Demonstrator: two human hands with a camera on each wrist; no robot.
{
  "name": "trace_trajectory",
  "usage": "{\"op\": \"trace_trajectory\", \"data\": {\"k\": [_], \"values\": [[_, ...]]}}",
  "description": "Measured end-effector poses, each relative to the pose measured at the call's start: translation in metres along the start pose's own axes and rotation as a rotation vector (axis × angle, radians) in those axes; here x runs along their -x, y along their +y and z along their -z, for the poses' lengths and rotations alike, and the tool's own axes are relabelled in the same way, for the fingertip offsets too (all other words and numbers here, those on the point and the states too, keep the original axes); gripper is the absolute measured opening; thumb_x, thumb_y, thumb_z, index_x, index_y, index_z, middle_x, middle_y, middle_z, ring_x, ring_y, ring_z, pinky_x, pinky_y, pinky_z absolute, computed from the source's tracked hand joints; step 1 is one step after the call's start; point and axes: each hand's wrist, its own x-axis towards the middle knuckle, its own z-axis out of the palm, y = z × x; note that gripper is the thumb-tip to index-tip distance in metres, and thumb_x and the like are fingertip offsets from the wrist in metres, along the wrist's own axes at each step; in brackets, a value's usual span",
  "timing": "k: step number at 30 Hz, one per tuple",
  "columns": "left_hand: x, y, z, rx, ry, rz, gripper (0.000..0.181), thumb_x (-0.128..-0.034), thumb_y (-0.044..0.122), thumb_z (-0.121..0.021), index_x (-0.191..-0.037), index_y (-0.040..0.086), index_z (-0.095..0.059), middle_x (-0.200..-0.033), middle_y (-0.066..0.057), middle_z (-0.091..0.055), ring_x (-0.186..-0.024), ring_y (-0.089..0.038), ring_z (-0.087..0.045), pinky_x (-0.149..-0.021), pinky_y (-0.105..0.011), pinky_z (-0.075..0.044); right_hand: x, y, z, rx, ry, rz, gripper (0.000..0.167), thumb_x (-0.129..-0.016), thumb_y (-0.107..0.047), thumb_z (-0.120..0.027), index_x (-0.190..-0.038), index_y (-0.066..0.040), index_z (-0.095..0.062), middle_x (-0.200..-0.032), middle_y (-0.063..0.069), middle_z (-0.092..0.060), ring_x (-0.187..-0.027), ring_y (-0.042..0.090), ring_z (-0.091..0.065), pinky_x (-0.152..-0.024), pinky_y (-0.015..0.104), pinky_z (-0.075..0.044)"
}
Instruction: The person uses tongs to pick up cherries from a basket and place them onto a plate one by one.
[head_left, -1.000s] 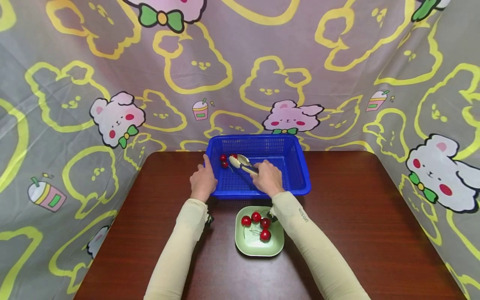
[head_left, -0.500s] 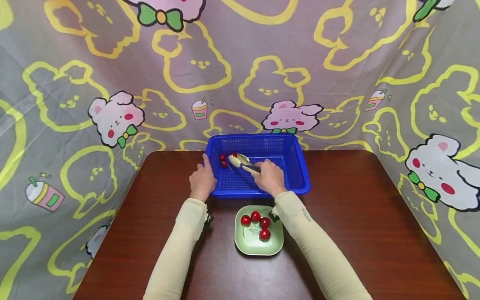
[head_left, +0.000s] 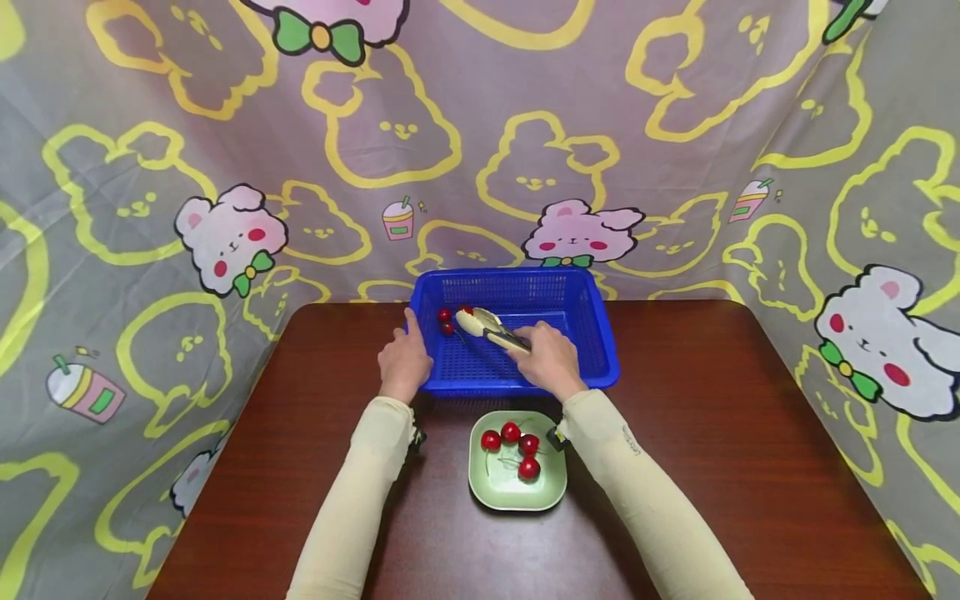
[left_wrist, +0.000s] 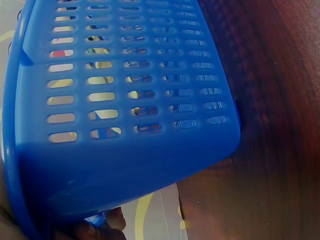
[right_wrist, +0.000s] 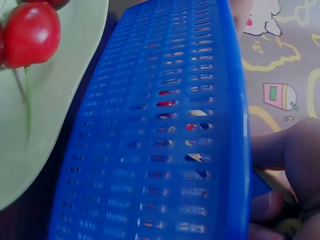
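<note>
The left hand grips the left rim of the blue basket, one finger stretched along it; in the left wrist view its fingertips curl at the rim. The right hand holds the handles of the tongs over the basket. The heads of the tongs lie at a partly hidden cherry; whether they pinch it, I cannot tell. Two more cherries rest left of them. In the right wrist view the right hand shows beyond the basket wall.
A light green dish with several red cherries stands in front of the basket, between the forearms. Brown tabletop surrounds them. Patterned cloth hangs behind and at both sides.
The right hand has shifted slightly right and towards the body with the tongs' handles, and its forearm has moved right, off the dish's edge. The left hand holds its place.
</note>
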Motion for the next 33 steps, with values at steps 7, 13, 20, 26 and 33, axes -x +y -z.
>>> {"op": "trace_trajectory", "data": {"k": [7,13,20,26,33], "values": [[0.003,-0.001,0.000,-0.005,-0.009,0.005,0.096,-0.0925,0.019,-0.071,-0.165,0.003,-0.010,-0.136,-0.033,-0.055,-0.098,-0.049,-0.069,-0.089,-0.059,-0.054,0.019,0.006,0.011,-0.016,0.031,0.010,0.041,-0.092,-0.029,-0.076,-0.130,-0.017,-0.074,-0.096,0.008,-0.066,-0.084,0.031,-0.065,-0.075,0.052,-0.052],[0.002,-0.002,0.000,-0.006,-0.003,-0.005,0.098,-0.0922,0.020,-0.072,-0.165,0.003,-0.010,-0.135,-0.033,-0.056,-0.096,-0.049,-0.069,-0.088,-0.059,-0.054,0.033,0.011,0.022,-0.029,0.061,0.025,0.042,-0.091,-0.028,-0.077,-0.131,-0.016,-0.074,-0.092,0.008,-0.064,-0.076,0.028,-0.061,-0.067,0.046,-0.049],[0.002,-0.002,0.000,-0.010,-0.009,-0.006,0.099,-0.0927,0.020,-0.073,-0.166,0.003,-0.008,-0.135,-0.032,-0.056,-0.097,-0.048,-0.069,-0.088,-0.059,-0.055,0.051,0.015,0.031,-0.053,0.097,0.066,0.043,-0.089,-0.029,-0.079,-0.130,-0.015,-0.074,-0.087,0.006,-0.062,-0.075,0.025,-0.059,-0.064,0.043,-0.046],[0.002,-0.002,0.000,-0.008,0.001,-0.010,0.097,-0.0924,0.020,-0.072,-0.165,0.003,-0.011,-0.133,-0.033,-0.056,-0.094,-0.048,-0.069,-0.085,-0.058,-0.055,0.064,0.019,0.037,-0.052,0.129,0.101,0.044,-0.088,-0.027,-0.081,-0.129,-0.014,-0.075,-0.083,0.004,-0.060,-0.070,0.021,-0.055,-0.060,0.039,-0.044],[0.001,0.000,0.001,-0.002,-0.002,-0.007,0.095,-0.0924,0.019,-0.071,-0.165,0.003,-0.012,-0.135,-0.033,-0.056,-0.094,-0.047,-0.069,-0.086,-0.058,-0.055,0.081,0.023,0.045,-0.066,0.147,0.114,0.044,-0.086,-0.025,-0.081,-0.128,-0.013,-0.075,-0.082,0.003,-0.059,-0.069,0.020,-0.054,-0.057,0.038,-0.043]]}}
